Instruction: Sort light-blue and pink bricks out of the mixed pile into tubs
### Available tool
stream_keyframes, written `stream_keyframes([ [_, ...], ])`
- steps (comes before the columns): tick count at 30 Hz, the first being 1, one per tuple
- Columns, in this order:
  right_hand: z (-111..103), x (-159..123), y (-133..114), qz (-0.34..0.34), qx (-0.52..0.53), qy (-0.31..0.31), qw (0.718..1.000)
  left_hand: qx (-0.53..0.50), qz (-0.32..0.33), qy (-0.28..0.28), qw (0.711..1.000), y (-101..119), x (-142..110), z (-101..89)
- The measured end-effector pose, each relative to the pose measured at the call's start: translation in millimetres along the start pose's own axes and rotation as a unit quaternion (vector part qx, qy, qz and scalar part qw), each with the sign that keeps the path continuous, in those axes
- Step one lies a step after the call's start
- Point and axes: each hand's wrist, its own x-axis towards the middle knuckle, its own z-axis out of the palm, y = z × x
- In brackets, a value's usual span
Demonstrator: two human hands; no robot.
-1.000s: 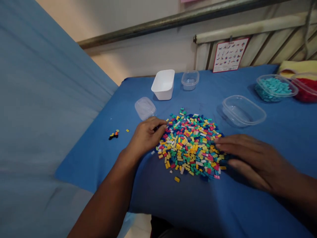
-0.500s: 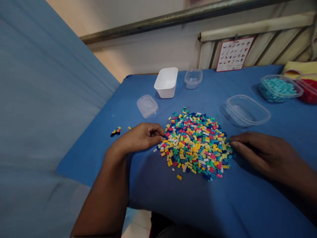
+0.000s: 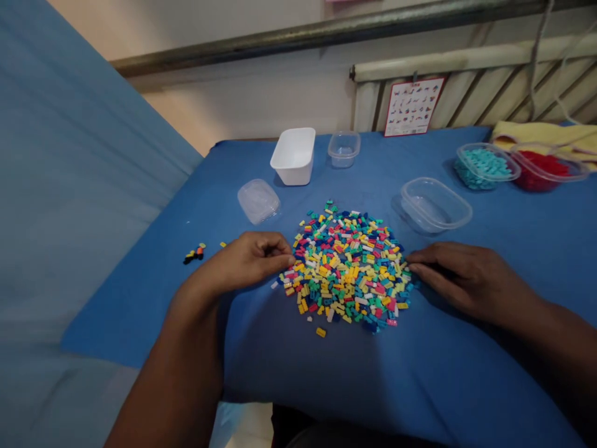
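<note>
A heap of small bricks in many colours (image 3: 347, 266) lies on the blue-covered table (image 3: 326, 367). My left hand (image 3: 247, 260) rests at the heap's left edge, fingers curled in and tips pinched together against the bricks; whether a brick sits between them is hidden. My right hand (image 3: 459, 277) lies flat on the cloth at the heap's right edge, fingers stretched out toward the bricks and holding nothing.
Behind the heap stand an empty clear tub (image 3: 436, 205), a white tub (image 3: 293, 155), a small clear tub (image 3: 344, 148) and an upturned clear lid (image 3: 258, 200). Tubs of teal (image 3: 485, 165) and red bricks (image 3: 543, 168) sit far right. A few stray bricks (image 3: 194, 253) lie left.
My right hand slid off the heap's right side and now rests at its edge. My left hand's fingers curled in tighter. The camera view shifted a little.
</note>
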Motion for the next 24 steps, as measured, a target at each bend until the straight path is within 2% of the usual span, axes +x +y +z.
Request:
stream_keyframes([
  [3, -1.4, 0.5, -1.6, -0.034, 0.02, -0.028, 0.999, 0.018, -0.058, -0.044, 0.997, -3.0, -4.7, -7.8],
  [5, 0.0, 0.1, -4.7, -0.057, 0.041, -0.055, 0.996, 0.012, -0.07, -0.064, 0.995, -3.3, -6.4, -8.1],
  [9, 3.0, -0.6, -12.2, -0.076, 0.048, -0.079, 0.993, -0.043, -0.039, -0.072, 0.996, 0.2, -5.4, -1.6],
  [14, -1.9, -0.2, -17.1, -0.068, 0.047, -0.054, 0.995, -0.05, -0.019, -0.049, 0.997, 0.7, -4.9, -2.1],
  [17, -3.4, -0.8, -22.8, -0.078, 0.068, -0.082, 0.991, -0.043, -0.027, -0.079, 0.996, -1.4, -6.4, -2.7],
  [21, 4.0, -3.6, -32.4, -0.116, 0.071, -0.117, 0.984, -0.066, -0.011, -0.104, 0.992, 0.0, -6.4, 3.5],
  [24, 11.0, -5.3, -34.6, -0.132, 0.034, -0.111, 0.984, -0.093, 0.013, -0.083, 0.992, 3.4, -4.2, 7.5],
])
